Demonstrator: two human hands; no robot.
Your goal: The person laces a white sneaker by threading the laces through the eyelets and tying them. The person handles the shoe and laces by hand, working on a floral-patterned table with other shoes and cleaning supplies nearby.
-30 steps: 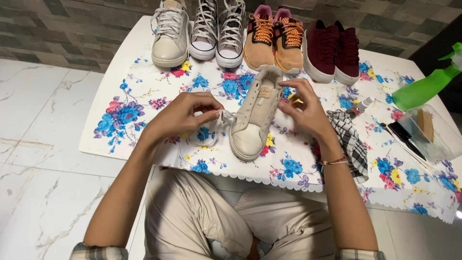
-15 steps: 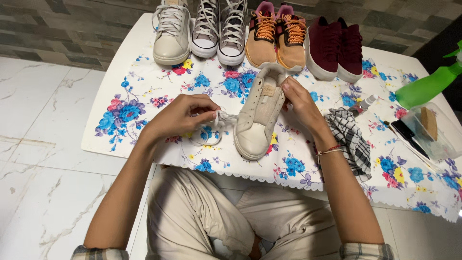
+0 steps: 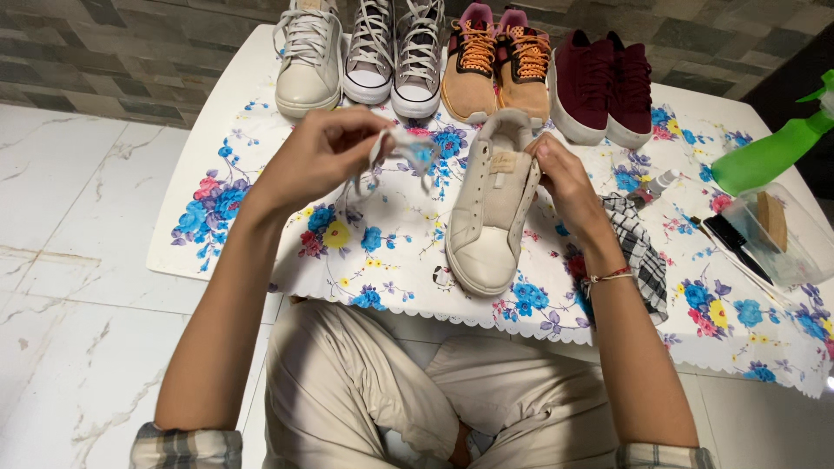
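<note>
Left hand point(image 3: 317, 161) pinches a bunched white shoelace point(image 3: 401, 155) at nine o'clock of the laceless beige sneaker point(image 3: 493, 204), whose long axis runs twelve-to-six on the desk point(image 3: 252, 56), right hand point(image 3: 563, 178) gripping its three-o'clock side.

On the table point(image 3: 226, 95), a sneaker point(image 3: 491, 208) lies centrally, a row of shoes point(image 3: 460, 56) behind it, a cloth point(image 3: 638, 247) to its right, and a container point(image 3: 782, 234) at far right.

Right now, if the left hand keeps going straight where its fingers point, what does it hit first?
Probably the grey high-top sneakers at the back. The left hand, lifted and holding a white lace, points up and right toward them; depth is unclear.
</note>
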